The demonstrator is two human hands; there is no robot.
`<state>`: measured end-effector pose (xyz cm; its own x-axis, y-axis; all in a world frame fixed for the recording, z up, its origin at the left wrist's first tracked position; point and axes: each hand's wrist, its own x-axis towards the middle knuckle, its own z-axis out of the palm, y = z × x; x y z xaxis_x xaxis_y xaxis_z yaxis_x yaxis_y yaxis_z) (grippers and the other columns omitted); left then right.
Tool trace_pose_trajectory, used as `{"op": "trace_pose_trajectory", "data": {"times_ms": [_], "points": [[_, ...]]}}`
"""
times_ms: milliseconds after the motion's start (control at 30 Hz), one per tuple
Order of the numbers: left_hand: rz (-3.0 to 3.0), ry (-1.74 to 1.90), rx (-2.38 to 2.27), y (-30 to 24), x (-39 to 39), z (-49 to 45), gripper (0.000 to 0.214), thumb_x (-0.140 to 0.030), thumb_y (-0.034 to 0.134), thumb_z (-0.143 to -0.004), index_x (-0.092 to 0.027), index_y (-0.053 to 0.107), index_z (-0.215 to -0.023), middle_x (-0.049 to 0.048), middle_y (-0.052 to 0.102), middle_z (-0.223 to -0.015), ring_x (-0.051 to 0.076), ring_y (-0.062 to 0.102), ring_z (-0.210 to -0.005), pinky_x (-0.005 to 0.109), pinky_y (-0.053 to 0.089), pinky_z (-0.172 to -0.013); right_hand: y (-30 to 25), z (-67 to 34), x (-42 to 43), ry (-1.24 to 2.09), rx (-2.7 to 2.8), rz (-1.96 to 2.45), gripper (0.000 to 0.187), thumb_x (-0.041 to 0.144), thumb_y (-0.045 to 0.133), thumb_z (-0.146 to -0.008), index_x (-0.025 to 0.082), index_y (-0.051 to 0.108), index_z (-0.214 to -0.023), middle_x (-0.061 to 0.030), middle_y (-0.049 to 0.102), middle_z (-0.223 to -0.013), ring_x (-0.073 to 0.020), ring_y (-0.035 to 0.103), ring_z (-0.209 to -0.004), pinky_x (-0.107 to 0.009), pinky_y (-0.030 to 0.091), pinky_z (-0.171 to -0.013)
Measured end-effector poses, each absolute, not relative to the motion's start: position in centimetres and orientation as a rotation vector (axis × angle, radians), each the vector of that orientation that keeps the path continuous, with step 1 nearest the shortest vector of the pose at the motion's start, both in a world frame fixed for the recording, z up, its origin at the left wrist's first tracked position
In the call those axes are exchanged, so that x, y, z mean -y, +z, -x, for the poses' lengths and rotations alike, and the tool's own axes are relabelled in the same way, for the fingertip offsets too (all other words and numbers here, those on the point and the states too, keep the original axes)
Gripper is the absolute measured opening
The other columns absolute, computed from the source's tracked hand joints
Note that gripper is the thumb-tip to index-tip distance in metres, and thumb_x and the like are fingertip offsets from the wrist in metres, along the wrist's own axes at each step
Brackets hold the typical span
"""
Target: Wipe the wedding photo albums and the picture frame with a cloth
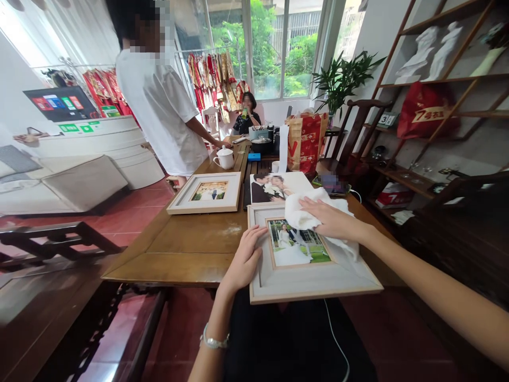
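A framed wedding photo (314, 289), with a pale wood rim and a wide light mat, lies in front of me, its near edge jutting past the table. My left hand (247, 257) grips its left side, fingers over the border. A crumpled white cloth (296, 212) is bunched on the frame's upper right part. On top of that cloth my right hand (328, 216) holds it against the frame, covering the photo's upper right corner. Just behind lies a larger print of a couple (264, 192). Another framed photo (202, 199) rests farther left on the table.
The wooden table (186, 249) also bears a lidded white cup (225, 158), a blue box (254, 157), a red-and-brown paper bag (308, 140) and a phone (332, 184) with a cable. A person in a white shirt (155, 106) stands at the left side; another person (246, 116) sits beyond.
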<state>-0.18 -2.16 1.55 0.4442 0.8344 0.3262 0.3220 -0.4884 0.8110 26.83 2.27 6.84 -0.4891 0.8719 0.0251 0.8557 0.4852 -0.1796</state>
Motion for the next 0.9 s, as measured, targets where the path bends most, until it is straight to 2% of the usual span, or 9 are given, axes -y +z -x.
{"op": "trace_pose_trajectory", "data": {"times_ms": [167,300,433,567,700,800,900], "points": [[-1.969,1.013,-0.997,1.3,2.2,0.0,0.044,-0.020,0.036,-0.091,-0.023,0.039,-0.135,0.0067,0.039,-0.143,0.020,0.024,-0.137,0.043,0.015,-0.116,7.0,-23.9,-0.2,0.385,2.687,1.414,0.076,0.006,0.044,-0.060,0.010,0.043,-0.135,-0.0116,0.020,-0.151,-0.0264,0.013,-0.139,-0.051,0.011,-0.112],[-1.931,1.027,-1.043,1.1,2.4,-0.2,0.046,-0.033,0.030,-0.096,-0.022,0.031,-0.140,0.0072,0.035,-0.146,0.019,0.024,-0.138,0.042,0.015,-0.116,8.9,-21.6,3.6,0.654,2.804,1.242,0.072,0.006,0.045,-0.063,0.010,0.044,-0.135,-0.0150,0.030,-0.147,-0.0282,0.020,-0.138,-0.051,0.016,-0.111],[-1.916,1.035,-1.073,1.3,2.5,-0.2,0.047,-0.039,0.025,-0.097,-0.021,0.033,-0.139,0.0077,0.037,-0.145,0.019,0.026,-0.137,0.041,0.018,-0.115,10.6,-20.3,6.4,0.808,2.879,0.910,0.066,0.006,0.047,-0.063,0.015,0.053,-0.128,-0.0100,0.040,-0.144,-0.0254,0.026,-0.136,-0.045,0.016,-0.113],[-1.941,1.029,-1.071,1.3,2.5,-0.1,0.043,-0.035,0.025,-0.097,-0.022,0.040,-0.135,0.0070,0.037,-0.144,0.019,0.026,-0.137,0.041,0.018,-0.115,11.6,-20.9,8.0,0.895,2.929,0.820,0.065,0.005,0.047,-0.062,0.016,0.055,-0.125,-0.0066,0.038,-0.145,-0.0240,0.027,-0.136,-0.044,0.011,-0.115],[-2.013,1.016,-1.021,1.2,2.2,0.0,0.041,-0.023,0.037,-0.092,-0.022,0.044,-0.133,0.0075,0.042,-0.141,0.021,0.028,-0.135,0.044,0.018,-0.115,12.6,-22.8,8.8,0.959,2.955,1.114,0.070,0.005,0.042,-0.065,0.015,0.047,-0.134,-0.0040,0.037,-0.144,-0.0238,0.028,-0.135,-0.040,0.018,-0.114],[-2.038,1.009,-0.972,1.2,2.1,0.2,0.046,-0.013,0.041,-0.086,-0.023,0.046,-0.131,0.0074,0.045,-0.137,0.022,0.029,-0.133,0.046,0.019,-0.114,12.4,-24.6,8.0,0.811,2.874,1.485,0.074,0.006,0.044,-0.064,0.017,0.045,-0.137,-0.0033,0.041,-0.141,-0.0291,0.033,-0.132,-0.041,0.030,-0.110],[-2.031,1.001,-0.967,1.3,2.2,0.3,0.049,-0.009,0.039,-0.083,-0.023,0.047,-0.130,0.0073,0.045,-0.136,0.022,0.029,-0.133,0.047,0.019,-0.114,10.7,-26.2,5.3,0.603,2.761,1.630,0.072,0.008,0.046,-0.066,0.016,0.045,-0.137,-0.0043,0.041,-0.142,-0.0313,0.031,-0.132,-0.044,0.029,-0.110]]}}
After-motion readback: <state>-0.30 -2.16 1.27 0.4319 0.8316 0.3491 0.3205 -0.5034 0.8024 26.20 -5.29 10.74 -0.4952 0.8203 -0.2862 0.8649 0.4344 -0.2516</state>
